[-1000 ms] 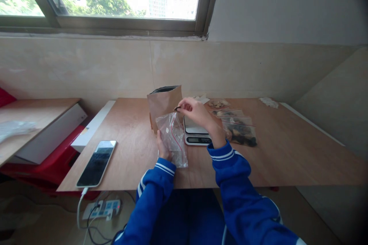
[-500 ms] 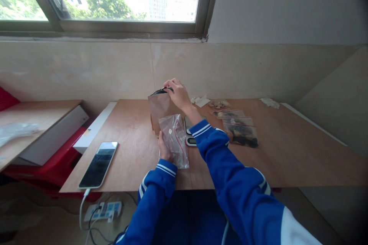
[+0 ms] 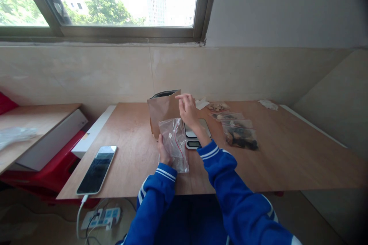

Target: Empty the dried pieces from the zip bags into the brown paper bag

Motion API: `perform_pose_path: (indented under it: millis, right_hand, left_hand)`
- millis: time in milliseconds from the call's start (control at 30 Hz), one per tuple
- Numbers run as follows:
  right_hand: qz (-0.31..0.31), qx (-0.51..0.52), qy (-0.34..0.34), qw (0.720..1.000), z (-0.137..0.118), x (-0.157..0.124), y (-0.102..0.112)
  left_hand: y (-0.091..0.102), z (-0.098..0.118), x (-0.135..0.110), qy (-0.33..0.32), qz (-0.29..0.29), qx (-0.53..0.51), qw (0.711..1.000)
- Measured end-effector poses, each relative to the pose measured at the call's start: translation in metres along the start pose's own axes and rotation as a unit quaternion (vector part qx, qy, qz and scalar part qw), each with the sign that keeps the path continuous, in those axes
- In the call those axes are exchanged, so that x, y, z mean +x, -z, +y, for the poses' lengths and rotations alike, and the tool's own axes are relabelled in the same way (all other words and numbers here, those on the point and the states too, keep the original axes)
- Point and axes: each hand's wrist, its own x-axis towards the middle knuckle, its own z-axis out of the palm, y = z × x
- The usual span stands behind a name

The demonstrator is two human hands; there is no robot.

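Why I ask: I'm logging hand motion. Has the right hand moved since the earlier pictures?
Yes: the right hand came back off the brown paper pouch's top, now above the kitchen scale.

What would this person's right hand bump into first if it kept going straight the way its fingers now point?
Probably the brown paper pouch: the fingers of the right hand point left and slightly upward, toward its upper edge. Depth is hard to judge from this view, so they might pass just above it.
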Motion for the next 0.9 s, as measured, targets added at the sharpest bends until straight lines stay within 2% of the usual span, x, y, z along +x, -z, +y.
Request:
perform_pose_path:
  millis: [67,167,267,500,533,600,667,700,767,833,900]
  right_hand:
    - [-0.01,0.029,-0.073,0.997,0.007,-0.031,0.006]
    - [-0.107,0.119,-0.205,0.966,0.018,-0.074,0.014]
    - [-0.17,0.193,-0.257,0.932,0.026,-0.101,0.025]
    - [-0.113,0.21,-0.304,0.922,0.037,-0.11,0.059]
    - [-0.097,0.21,-0.306,0.924,0.036,-0.11,0.062]
    - [-0.059,0.217,-0.314,0.922,0.033,-0.111,0.065]
    - [-0.021,0.243,-0.332,0.911,0.028,-0.114,0.066]
    - [-0.012,0.265,-0.343,0.901,0.025,-0.115,0.065]
    - [-0.02,0.32,-0.369,0.872,0.019,-0.12,0.062]
    - [-0.057,0.373,-0.38,0.845,0.013,-0.128,0.057]
    - [-0.097,0.401,-0.371,0.832,0.007,-0.139,0.051]
  left_hand:
    - [0.001,-0.002,0.001,-0.009,-0.004,0.018,1.0]
    - [0.004,-0.007,0.001,-0.066,-0.012,0.074,0.995]
    - [0.005,-0.009,-0.002,-0.126,-0.04,0.16,0.978]
    - [-0.008,0.006,-0.02,-0.17,-0.121,0.312,0.927]
    - [-0.011,0.01,-0.023,-0.186,-0.13,0.35,0.909]
    - [-0.015,0.015,-0.029,-0.234,-0.151,0.443,0.852]
    - [-0.017,0.019,-0.035,-0.277,-0.162,0.52,0.792]
    - [-0.017,0.02,-0.038,-0.29,-0.157,0.541,0.773]
    - [-0.015,0.022,-0.042,-0.303,-0.128,0.558,0.762]
    - [-0.012,0.022,-0.046,-0.304,-0.095,0.565,0.762]
    - [-0.008,0.023,-0.05,-0.3,-0.068,0.571,0.761]
